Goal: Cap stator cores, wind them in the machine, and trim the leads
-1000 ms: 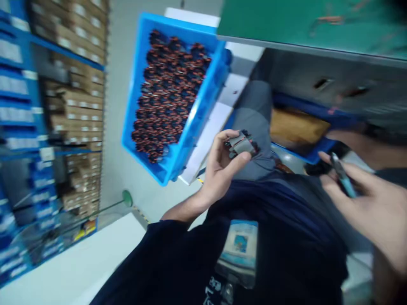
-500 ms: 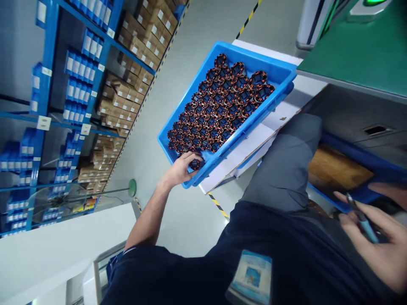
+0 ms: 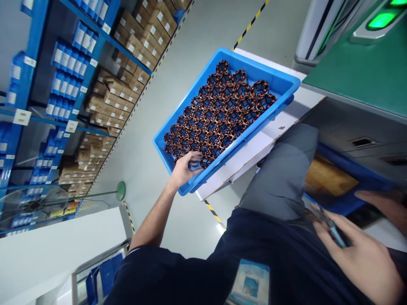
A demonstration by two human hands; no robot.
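Our left hand (image 3: 186, 169) has been moving from our lap out to the tray (image 3: 282, 78). It is now curling its fingers in the near corner, touching the stators (image 3: 222, 114); we cannot tell whether it is gripping one. Our right hand (image 3: 359, 258) is clamping a blue tool (image 3: 332, 232) over our lap. The badge (image 3: 248, 284) and shelf labels (image 3: 21, 116) are showing no readable writing.

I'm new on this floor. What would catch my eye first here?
The blue tray, mid-picture, packed with rows of copper-wound coils. The left hand reaches into its near corner, while the right hand, lower right, holds a thin blue tool. Shelves of cartons line the left.
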